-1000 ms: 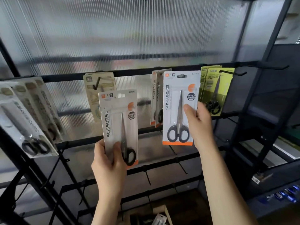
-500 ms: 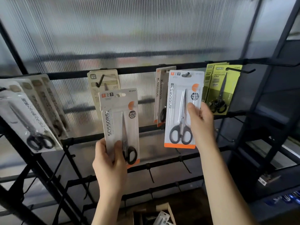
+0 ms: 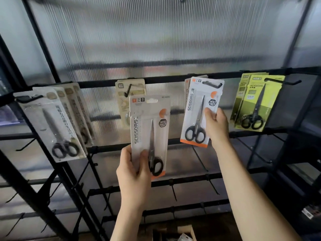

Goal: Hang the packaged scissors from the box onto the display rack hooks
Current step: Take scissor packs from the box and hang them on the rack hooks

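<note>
At the black rack [image 3: 173,79], the right hand [image 3: 216,126] pinches a white scissors pack [image 3: 194,115] on its hook [image 3: 212,85], while the left hand [image 3: 133,173] grips another pack [image 3: 149,122].

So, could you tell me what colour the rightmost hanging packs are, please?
Yellow-green packs, clearest in the head view.

A single head-worn wide-angle view looks forward and slightly upward, close to a black display rack [image 3: 173,79], with both forearms reaching in from the bottom edge.
</note>
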Demonstrator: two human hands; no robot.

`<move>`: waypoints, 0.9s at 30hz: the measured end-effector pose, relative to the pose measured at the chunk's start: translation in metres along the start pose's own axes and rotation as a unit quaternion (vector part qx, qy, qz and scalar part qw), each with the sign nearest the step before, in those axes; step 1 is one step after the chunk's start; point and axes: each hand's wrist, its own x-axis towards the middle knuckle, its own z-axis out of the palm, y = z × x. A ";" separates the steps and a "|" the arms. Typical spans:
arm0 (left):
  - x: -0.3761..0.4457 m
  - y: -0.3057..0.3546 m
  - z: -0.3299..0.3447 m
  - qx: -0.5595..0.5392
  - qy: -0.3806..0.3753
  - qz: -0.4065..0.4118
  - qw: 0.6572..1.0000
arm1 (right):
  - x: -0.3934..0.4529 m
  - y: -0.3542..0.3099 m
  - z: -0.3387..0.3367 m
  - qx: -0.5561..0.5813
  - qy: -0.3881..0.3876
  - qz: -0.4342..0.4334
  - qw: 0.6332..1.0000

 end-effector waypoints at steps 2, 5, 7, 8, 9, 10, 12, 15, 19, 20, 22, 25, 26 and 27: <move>0.001 -0.004 0.002 -0.008 -0.005 0.001 1.000 | 0.003 0.001 -0.001 -0.010 -0.006 0.005 1.000; 0.001 -0.007 0.008 -0.032 -0.019 -0.004 0.999 | 0.006 0.003 -0.005 -0.031 -0.015 0.010 0.999; 0.002 -0.003 0.014 -0.039 -0.033 0.006 0.999 | 0.006 0.006 -0.010 -0.052 -0.001 0.003 0.999; 0.003 0.001 0.018 -0.046 -0.041 0.013 0.998 | 0.005 0.008 -0.013 -0.063 0.012 0.001 0.998; 0.004 0.005 0.023 -0.053 -0.049 0.023 0.997 | 0.004 0.011 -0.017 -0.072 0.024 -0.001 0.997; 0.005 0.009 0.029 -0.063 -0.059 0.031 0.996 | 0.002 0.014 -0.022 -0.078 0.032 0.000 0.996; 0.007 0.017 0.042 -0.074 -0.080 0.041 0.993 | -0.005 0.020 -0.032 -0.086 0.039 0.001 0.996; 0.008 0.025 0.065 -0.093 -0.103 0.039 0.990 | -0.019 0.028 -0.050 -0.143 0.062 -0.008 0.988; 0.005 0.029 0.090 -0.103 -0.133 0.027 0.985 | -0.033 0.037 -0.067 -0.198 0.096 -0.030 0.975; 0.004 0.029 0.094 -0.096 -0.136 0.028 0.986 | -0.035 0.039 -0.070 -0.211 0.101 -0.036 0.972; 0.003 0.029 0.100 -0.086 -0.144 0.029 0.985 | -0.038 0.043 -0.076 -0.241 0.107 -0.046 0.964; 0.000 0.028 0.106 -0.074 -0.148 0.024 0.986 | -0.044 0.047 -0.085 -0.274 0.104 -0.051 0.955; 0.000 0.027 0.108 -0.072 -0.146 0.021 0.986 | -0.045 0.047 -0.087 -0.279 0.100 -0.053 0.954; 0.000 0.026 0.109 -0.072 -0.144 0.019 0.987 | -0.047 0.048 -0.089 -0.281 0.096 -0.053 0.953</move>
